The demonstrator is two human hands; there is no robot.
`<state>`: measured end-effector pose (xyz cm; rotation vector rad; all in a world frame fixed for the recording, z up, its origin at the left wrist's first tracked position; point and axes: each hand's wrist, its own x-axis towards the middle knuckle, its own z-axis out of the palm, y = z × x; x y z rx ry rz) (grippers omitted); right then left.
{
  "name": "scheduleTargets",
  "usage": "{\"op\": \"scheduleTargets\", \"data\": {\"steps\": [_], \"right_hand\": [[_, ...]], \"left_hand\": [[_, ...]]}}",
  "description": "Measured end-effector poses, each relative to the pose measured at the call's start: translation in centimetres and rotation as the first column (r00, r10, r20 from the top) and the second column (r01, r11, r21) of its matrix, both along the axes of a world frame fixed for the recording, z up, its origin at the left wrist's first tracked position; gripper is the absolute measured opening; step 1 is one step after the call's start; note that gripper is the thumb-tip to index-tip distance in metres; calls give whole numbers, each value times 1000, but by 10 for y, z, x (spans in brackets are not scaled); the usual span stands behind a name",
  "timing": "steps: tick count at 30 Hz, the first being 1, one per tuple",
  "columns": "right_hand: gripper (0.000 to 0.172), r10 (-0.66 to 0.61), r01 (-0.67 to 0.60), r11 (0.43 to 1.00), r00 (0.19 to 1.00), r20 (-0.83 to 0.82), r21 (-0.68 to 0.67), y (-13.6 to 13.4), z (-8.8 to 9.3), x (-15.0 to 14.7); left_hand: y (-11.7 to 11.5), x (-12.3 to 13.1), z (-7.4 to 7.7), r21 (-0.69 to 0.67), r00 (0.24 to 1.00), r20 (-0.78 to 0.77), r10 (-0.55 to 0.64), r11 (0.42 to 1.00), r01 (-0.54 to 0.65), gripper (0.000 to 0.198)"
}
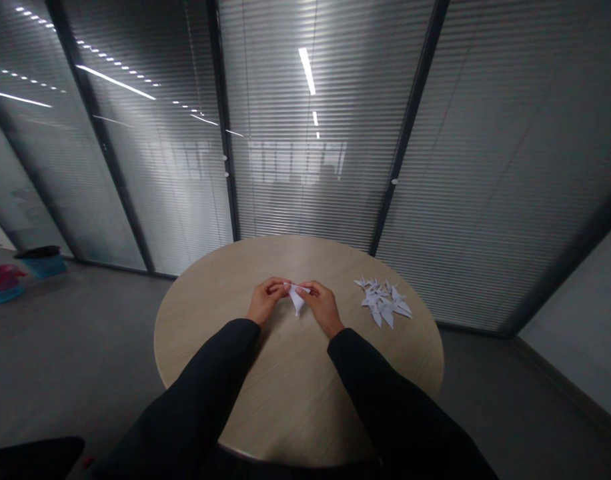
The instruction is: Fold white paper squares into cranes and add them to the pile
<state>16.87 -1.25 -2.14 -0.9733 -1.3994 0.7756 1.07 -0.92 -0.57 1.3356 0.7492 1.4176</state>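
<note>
A small piece of folded white paper [296,301] is held between my two hands over the middle of the round table, its pointed end hanging toward me. My left hand [269,297] pinches its left edge with thumb and fingertips. On the other side, my right hand [321,303] is closed on the upper right part of the paper. The fingers cover the paper's top corners, so the exact folds there are hidden. To the right of my right hand lies a pile of folded white paper cranes [384,301], with pointed wings and tips.
The round wooden table [205,347] stands close to a glass partition with blinds [310,193]. On the floor at the far left are a blue bin with a black liner [44,265] and a red and blue bin [3,283]. A white wall [585,363] is at right.
</note>
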Motion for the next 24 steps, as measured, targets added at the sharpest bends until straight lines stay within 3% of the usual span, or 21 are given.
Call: {"op": "scheduleTargets", "data": {"steps": [24], "right_hand": [[25,-52,53,997,998,-18,47,-5,7,0]], "left_hand": [[1,-1,-1,21,997,-61,39,999,-38,43]]}}
